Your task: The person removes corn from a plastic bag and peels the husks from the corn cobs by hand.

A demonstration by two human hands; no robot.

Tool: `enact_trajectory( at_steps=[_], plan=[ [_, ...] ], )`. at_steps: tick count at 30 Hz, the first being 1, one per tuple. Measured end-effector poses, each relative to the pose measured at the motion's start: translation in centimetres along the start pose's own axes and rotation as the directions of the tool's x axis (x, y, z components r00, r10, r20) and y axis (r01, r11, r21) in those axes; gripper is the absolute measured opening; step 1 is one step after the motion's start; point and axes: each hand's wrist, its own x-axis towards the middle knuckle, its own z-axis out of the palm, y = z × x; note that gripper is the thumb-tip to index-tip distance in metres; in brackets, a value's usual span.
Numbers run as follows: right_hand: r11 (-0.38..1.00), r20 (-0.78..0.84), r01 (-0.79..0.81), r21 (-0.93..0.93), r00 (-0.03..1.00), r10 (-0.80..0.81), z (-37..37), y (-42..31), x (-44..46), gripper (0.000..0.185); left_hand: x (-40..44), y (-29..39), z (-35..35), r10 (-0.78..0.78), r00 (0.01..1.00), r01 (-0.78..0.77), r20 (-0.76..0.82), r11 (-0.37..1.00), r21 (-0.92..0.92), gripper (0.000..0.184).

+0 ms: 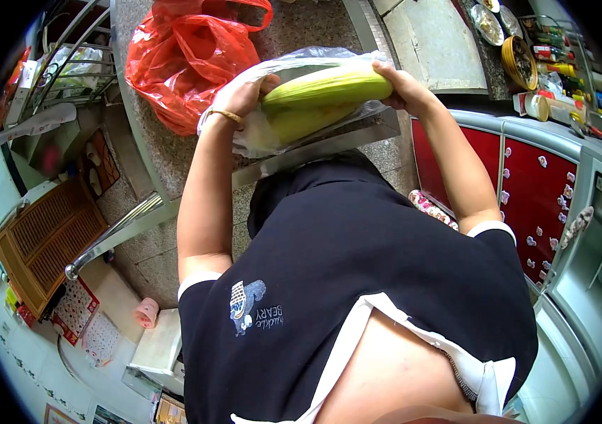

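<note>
Left hand [239, 99] clutching clear bag [253, 138], right hand [407, 88] grasping husked-in corn [336, 88], near metal counter edge [336, 147], red bag [184, 67] beside, shirt [386, 233] reading "BEARY"

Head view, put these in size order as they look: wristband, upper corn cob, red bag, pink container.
1. Red bag, cut off by the top edge
2. Upper corn cob
3. Pink container
4. Wristband
</note>
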Motion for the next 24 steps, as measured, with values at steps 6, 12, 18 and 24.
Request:
enact_trajectory(
  at_steps=[6,12,18,24],
  plan=[
    [0.997,-0.066,0.046,0.057,0.997,-0.042,-1.0,1.2,-1.9,0.059,-0.6,-0.7,-0.2,-0.022,0.999,0.015,-0.034,0.979,-0.203,0.043],
    [0.992,-0.095,0.115,0.047,0.989,-0.11,-1.0,1.3,-2.8,0.061,-1.1,0.2,-0.9,0.317,0.945,-0.312,0.083,0.797,0.516,0.039],
    [0.898,-0.132,0.322,-0.301,0.918,-0.374,1.5,-1.8,-3.8,0.062,-3.8,3.3,1.7,0.299,0.948,-0.183,-0.104,0.785,0.592,0.042],
    [0.764,-0.06,0.502,-0.406,0.819,-0.571,4.9,-4.0,-3.7,0.064,-4.3,4.3,3.3,0.4,0.898,-0.393,-0.181,0.916,0.078,0.04]
  ],
)
